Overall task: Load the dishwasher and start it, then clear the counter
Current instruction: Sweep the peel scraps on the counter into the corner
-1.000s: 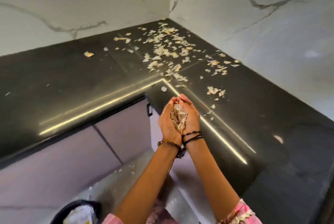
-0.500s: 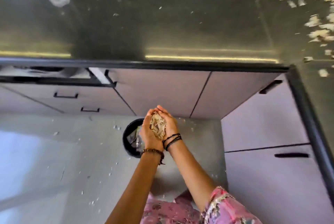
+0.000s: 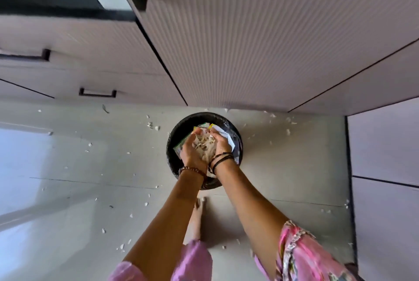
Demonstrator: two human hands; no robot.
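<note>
My left hand [image 3: 190, 152] and my right hand [image 3: 221, 143] are cupped together, side by side, around a heap of pale vegetable peels [image 3: 204, 144]. Both hands hover directly over a round black bin [image 3: 179, 131] that stands on the floor against the cabinets. Paper wrappers and packets [image 3: 223, 134] lie inside the bin under my hands. The fingers curl up around the peels. The counter is out of view.
Light ribbed cabinet doors [image 3: 249, 42] with black handles [image 3: 97, 93] rise behind the bin, and more cabinets [image 3: 385, 156] stand at the right. Small peel scraps [image 3: 152, 125] are scattered over the pale floor. My bare foot [image 3: 197, 217] is just short of the bin.
My cupped hands carried the peels from the counter corner down and left to the floor bin. They now sit right above its opening, and my view has tipped downward.
</note>
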